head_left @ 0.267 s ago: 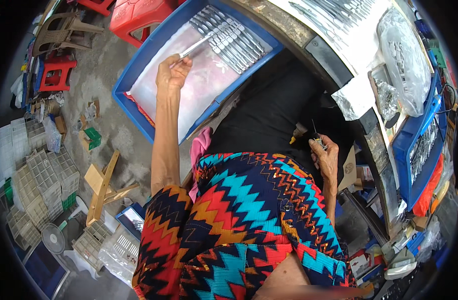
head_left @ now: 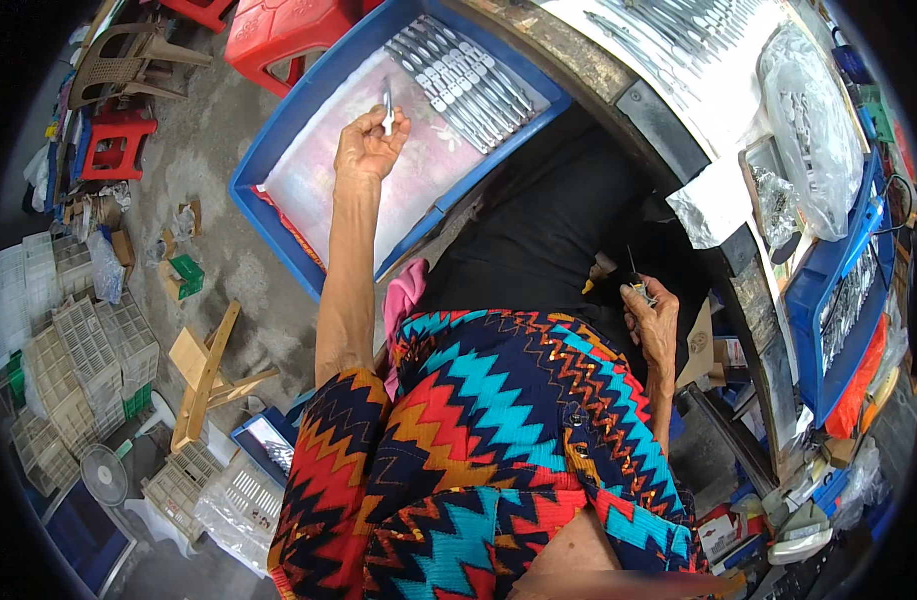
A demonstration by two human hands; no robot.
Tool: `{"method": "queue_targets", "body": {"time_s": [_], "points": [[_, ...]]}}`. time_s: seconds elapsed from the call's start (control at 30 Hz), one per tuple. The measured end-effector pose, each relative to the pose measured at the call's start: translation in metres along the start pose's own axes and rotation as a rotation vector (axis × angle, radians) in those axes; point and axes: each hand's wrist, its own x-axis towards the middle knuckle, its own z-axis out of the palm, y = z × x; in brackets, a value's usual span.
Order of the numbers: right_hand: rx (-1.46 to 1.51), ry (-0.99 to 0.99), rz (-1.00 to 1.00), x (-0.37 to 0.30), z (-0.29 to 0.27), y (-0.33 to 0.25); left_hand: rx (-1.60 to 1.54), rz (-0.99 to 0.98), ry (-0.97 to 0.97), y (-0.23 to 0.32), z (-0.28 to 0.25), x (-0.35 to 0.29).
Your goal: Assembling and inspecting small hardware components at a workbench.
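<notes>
My left hand [head_left: 367, 155] is over a blue tray [head_left: 279, 235], its fingers closed on a slim silver metal tool [head_left: 388, 106] that points away from me. Similar slim metal tools [head_left: 457, 80], with wider pale middles, lie side by side in rows at the tray's far right. A pale pinkish-white sheet [head_left: 324, 160] lines the tray's bottom. Beside my lap, near the workbench edge, my right hand [head_left: 657, 328] is closed around a thin-shafted tool [head_left: 633, 262] that sticks up from the fingers. Small metal bits seem to be at those fingers, too small to make out.
The workbench [head_left: 659, 120] on my right bears more metal tools and a clear plastic bag [head_left: 809, 130]. Another blue tray [head_left: 824, 390] stands beyond it. Red stools [head_left: 279, 40] are behind the near tray; plastic crates [head_left: 79, 350] and a wooden frame [head_left: 207, 380] stand at left.
My left hand has shifted right over the tray. The slim metal tool, slanted toward the rows before, now points more straight away and looks shorter. My right hand has barely moved.
</notes>
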Motion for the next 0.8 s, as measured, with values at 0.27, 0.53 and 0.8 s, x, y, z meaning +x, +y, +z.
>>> {"method": "queue_targets", "body": {"time_s": [0.27, 0.53, 0.8], "points": [[-0.014, 0.029, -0.004, -0.004, 0.0, 0.003, 0.511, 0.294, 0.019, -0.006, 0.018, 0.029], [0.037, 0.057, -0.013, -0.006, 0.0, 0.004, 0.627, 0.398, -0.03, -0.009, 0.035, 0.051], [0.043, 0.076, -0.001, -0.005, 0.0, 0.006, 0.727, 0.428, 0.042, -0.013, 0.037, 0.065]]}}
